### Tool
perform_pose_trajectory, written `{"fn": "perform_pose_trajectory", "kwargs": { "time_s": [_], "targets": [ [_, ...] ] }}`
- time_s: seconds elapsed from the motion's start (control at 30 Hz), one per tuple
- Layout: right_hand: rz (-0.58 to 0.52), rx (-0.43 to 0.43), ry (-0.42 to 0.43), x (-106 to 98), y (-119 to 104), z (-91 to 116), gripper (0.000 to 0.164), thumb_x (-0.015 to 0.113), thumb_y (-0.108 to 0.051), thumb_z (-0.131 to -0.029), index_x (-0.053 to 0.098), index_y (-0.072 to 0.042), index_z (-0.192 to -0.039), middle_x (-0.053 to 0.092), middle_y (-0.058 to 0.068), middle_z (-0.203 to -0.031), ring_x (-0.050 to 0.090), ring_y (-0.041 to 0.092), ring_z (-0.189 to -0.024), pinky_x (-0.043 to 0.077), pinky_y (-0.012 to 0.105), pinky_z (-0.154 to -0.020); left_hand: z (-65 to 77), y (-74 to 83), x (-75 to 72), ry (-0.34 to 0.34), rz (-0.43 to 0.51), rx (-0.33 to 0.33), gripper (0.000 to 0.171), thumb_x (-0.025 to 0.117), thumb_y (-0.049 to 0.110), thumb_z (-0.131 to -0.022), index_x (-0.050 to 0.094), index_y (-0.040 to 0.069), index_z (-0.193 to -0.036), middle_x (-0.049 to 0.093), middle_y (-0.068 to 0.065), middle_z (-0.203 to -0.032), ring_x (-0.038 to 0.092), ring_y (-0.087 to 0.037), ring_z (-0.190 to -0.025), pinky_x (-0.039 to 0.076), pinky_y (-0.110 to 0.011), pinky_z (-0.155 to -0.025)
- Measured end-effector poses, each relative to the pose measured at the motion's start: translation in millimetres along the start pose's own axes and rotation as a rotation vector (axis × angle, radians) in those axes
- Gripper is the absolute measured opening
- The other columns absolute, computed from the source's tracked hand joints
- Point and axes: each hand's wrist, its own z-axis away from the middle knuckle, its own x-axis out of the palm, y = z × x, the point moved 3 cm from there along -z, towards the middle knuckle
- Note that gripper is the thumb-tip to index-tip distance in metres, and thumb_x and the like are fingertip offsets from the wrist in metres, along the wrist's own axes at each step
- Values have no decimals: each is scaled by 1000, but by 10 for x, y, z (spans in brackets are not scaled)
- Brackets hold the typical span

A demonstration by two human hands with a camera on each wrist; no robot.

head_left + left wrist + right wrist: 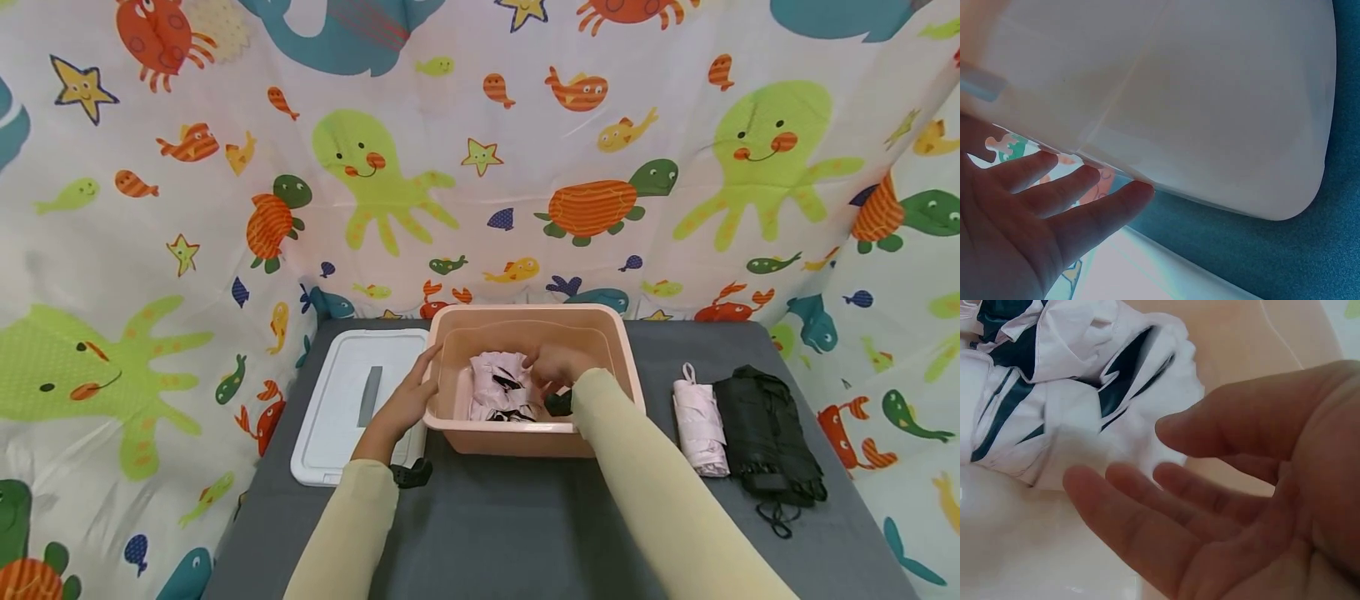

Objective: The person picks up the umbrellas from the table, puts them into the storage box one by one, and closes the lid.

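Seemingly arranging the pale pink bundle (495,367) inside the peach bin (517,442), with right hand (561,365) at its right, thumb and fingers apart (cannot tell whether touching), left hand (401,408) straight-fingered against the bin's left wall. Probably calls next for pinching fabric.

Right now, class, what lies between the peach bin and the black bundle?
In the head view: the rolled pink bundle, then a strip of grey table toward the peach bin, partly covered by the right sleeve.

Box (517,442): peach observed.
Boxed bundle (489,375): pale pink, broken by black.
Lid (333,408): white noted.
Bench (487,525): dark grey recorded.
Backdrop (465,108): white, printed with multicoloured sea animals.
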Motion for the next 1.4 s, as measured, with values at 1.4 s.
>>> {"fn": "perform_pose_trajectory", "kwargs": {
  "time_s": [1.4],
  "targets": [
    [453, -242, 116, -352, -252, 926, 32, 61, -17, -92, 66, -16, -123, 62, 14, -128, 63, 24, -104, 55, 37, -81, 176, 325, 3, -78, -14, -19, 66, 35, 10, -97, 13, 31, -156, 8, -9, -163, 25, -36, -143, 34, -57, -108]
  ]
}}
